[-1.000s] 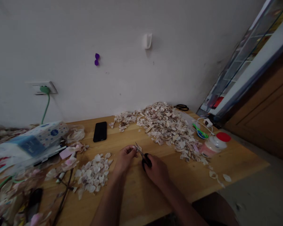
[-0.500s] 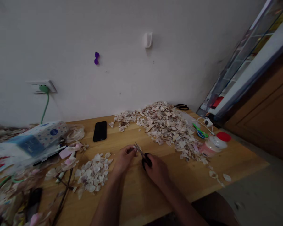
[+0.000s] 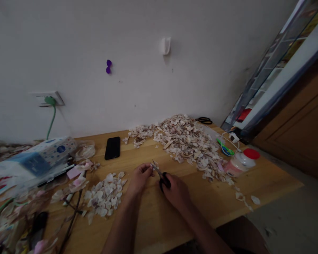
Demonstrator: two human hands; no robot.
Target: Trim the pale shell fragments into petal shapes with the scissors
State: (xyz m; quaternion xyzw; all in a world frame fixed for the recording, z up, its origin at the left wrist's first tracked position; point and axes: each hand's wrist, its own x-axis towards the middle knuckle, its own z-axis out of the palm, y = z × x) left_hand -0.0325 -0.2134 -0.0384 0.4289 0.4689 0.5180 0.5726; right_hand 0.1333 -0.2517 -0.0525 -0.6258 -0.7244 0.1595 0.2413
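Observation:
Over the middle of the wooden table (image 3: 153, 215), my left hand (image 3: 141, 177) is closed in a pinch on a small pale petal-like piece (image 3: 154, 165). My right hand (image 3: 176, 190) grips black-handled scissors (image 3: 164, 180) by their loops. The blades point up and to the left and meet the pale piece beside my left fingertips. A small pile of pale petal-like pieces (image 3: 106, 194) lies left of my left forearm. Beyond my hands, toward the wall, spreads a larger heap of brownish-white scraps (image 3: 185, 137).
A black phone (image 3: 112, 148) lies behind the small pile. At the left are a tissue pack (image 3: 55, 148) and artificial flowers on a stem (image 3: 76, 185). A red-lidded jar (image 3: 242, 162), a white cable (image 3: 229, 135) and another pair of scissors (image 3: 204, 120) are at the right.
Both hands stay nearly in place. The scissor blades look slightly closer together around the pale piece, and the view has shifted a little.

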